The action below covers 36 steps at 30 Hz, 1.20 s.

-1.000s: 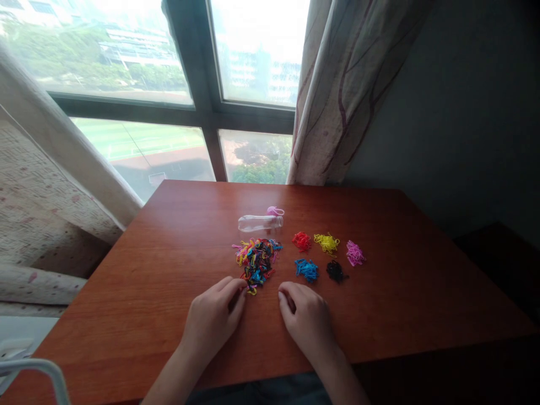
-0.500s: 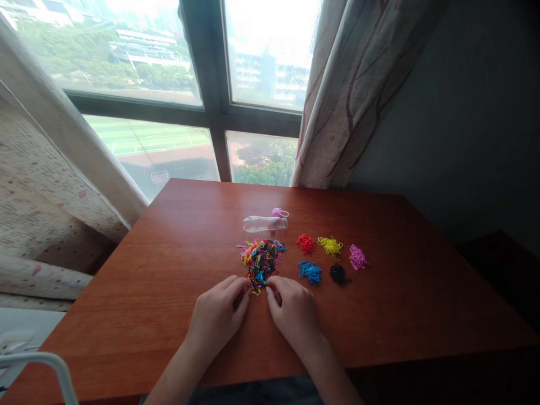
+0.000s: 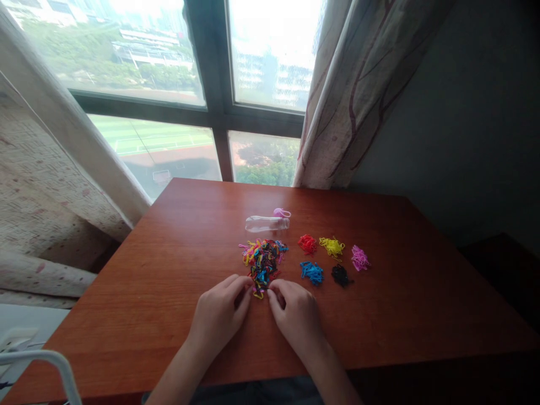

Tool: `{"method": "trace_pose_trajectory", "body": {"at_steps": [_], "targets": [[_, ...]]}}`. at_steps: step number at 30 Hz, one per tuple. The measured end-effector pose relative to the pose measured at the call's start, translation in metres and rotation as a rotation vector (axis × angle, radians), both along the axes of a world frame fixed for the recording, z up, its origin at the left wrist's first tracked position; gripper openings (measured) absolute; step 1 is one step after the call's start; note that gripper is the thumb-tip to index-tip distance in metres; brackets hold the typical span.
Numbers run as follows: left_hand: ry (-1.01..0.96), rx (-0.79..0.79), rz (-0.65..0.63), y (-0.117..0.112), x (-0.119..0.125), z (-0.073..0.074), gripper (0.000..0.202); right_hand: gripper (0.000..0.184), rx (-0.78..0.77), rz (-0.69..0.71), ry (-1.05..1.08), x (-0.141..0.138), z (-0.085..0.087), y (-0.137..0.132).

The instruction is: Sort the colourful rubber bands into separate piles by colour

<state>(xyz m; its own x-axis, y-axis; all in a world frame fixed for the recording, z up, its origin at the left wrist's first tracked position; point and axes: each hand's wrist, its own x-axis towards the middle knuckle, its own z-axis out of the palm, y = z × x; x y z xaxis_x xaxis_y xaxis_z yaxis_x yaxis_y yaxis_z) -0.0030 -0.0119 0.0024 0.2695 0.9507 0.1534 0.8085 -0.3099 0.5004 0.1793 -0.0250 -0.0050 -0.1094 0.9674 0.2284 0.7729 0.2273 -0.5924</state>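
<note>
Tangled rubber loops [image 3: 262,263], glossy wood [image 3: 169,270]

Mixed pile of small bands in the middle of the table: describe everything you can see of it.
The mixed pile is a loose, flat heap of tiny rubbery-looking loops in yellow, pink, blue, red and black, all tangled. It lies on the wooden table, nearer than a clear bottle on its side, left of five single-colour heaps. The left hand and right hand touch its near edge with their fingers; a pinch cannot be made out.
</note>
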Motion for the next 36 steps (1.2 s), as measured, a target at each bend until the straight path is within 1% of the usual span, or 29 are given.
{"method": "trace_pose_trajectory", "body": {"at_steps": [4,7,10,13,15,19,21,23,25,28,33,36], "targets": [[-0.008,-0.003,0.006,-0.001,-0.001,0.0,0.017,0.011,-0.039,-0.018,0.135,0.003,0.0,-0.005],[-0.018,0.004,0.006,-0.002,-0.001,0.001,0.016,0.013,-0.057,-0.023,0.242,0.005,0.002,-0.008],[-0.013,0.013,0.0,-0.002,-0.001,0.001,0.017,0.018,-0.04,-0.06,0.294,0.016,0.004,-0.012],[0.007,0.014,-0.004,-0.002,0.0,0.002,0.018,0.023,0.016,-0.172,0.261,0.041,0.003,-0.015],[0.019,0.015,-0.003,-0.001,0.001,0.002,0.018,0.027,0.053,-0.267,0.203,0.064,0.001,-0.016],[0.037,0.028,-0.001,-0.001,0.001,0.002,0.019,0.035,0.079,-0.425,0.074,0.11,-0.003,-0.014],[0.042,0.035,-0.003,-0.001,0.001,0.002,0.019,0.038,0.091,-0.486,0.024,0.127,-0.005,-0.012],[0.045,0.039,-0.008,0.0,0.001,0.002,0.019,0.041,0.094,-0.528,-0.004,0.138,-0.005,-0.01],[0.046,0.037,-0.01,0.0,0.001,0.002,0.019,0.042,0.085,-0.544,-0.016,0.142,-0.006,-0.008],[0.037,0.03,-0.007,0.0,0.001,0.003,0.018,0.041,0.066,-0.535,-0.017,0.141,-0.008,-0.007],[0.025,0.039,-0.008,-0.001,0.0,0.002,0.018,0.041,0.101,-0.535,0.019,0.132,-0.008,-0.011],[0.028,0.046,-0.007,-0.001,0.0,0.002,0.018,0.038,0.115,-0.487,0.051,0.12,-0.006,-0.014]]}}
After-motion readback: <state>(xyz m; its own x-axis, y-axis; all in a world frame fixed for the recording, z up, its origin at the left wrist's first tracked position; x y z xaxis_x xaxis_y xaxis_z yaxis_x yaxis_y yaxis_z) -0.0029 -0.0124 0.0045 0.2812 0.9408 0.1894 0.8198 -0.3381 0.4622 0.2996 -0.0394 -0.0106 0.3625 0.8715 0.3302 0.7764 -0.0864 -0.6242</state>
